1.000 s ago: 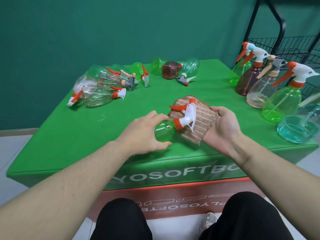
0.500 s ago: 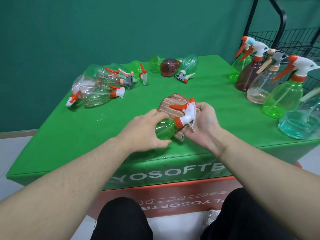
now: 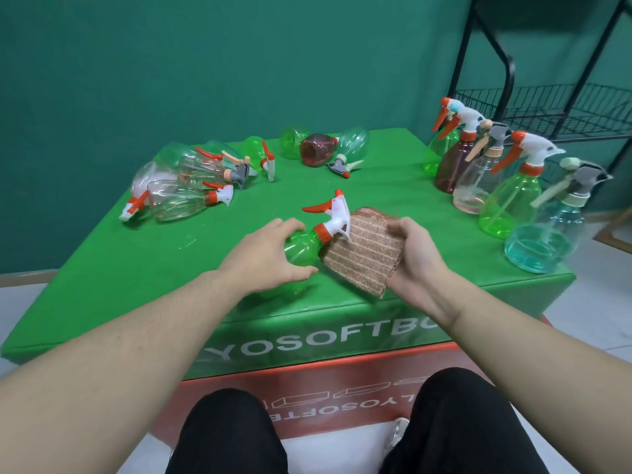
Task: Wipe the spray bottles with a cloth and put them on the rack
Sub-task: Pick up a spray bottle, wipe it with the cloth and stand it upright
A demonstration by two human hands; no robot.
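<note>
Far left, beyond the left hand: a heap of clear spray bottles [image 3: 178,186] lies on its side on the green table [image 3: 102,268], probably waiting to be wiped.
Ahead of both hands, at the far edge: more tipped bottles, among them a dark red bottle [image 3: 316,148] and a green one beside it.
Left hand [image 3: 270,258]: fingers and thumb curl round the body of the small green spray bottle [image 3: 301,246], grasping it low and tilted so that the head points away and to the right. Held so, the neck and trigger are offered to the cloth.
Task's thing: that green bottle is between the two hands, just above the table's near edge; its white head with orange trigger [image 3: 330,210] stands up beside the cloth.
Cloth [image 3: 367,251]: brownish and ribbed, it touches the bottle at the orange collar, and seems to be wiping there.
Right hand [image 3: 415,258]: it grips the cloth's right edge, thumb on top, fingers hidden beneath.
Right of the right hand: upright bottles [image 3: 509,200] stand close together, likely already wiped.
Beyond them: the black wire rack [image 3: 547,107], still without bottles on the shelf that shows.
</note>
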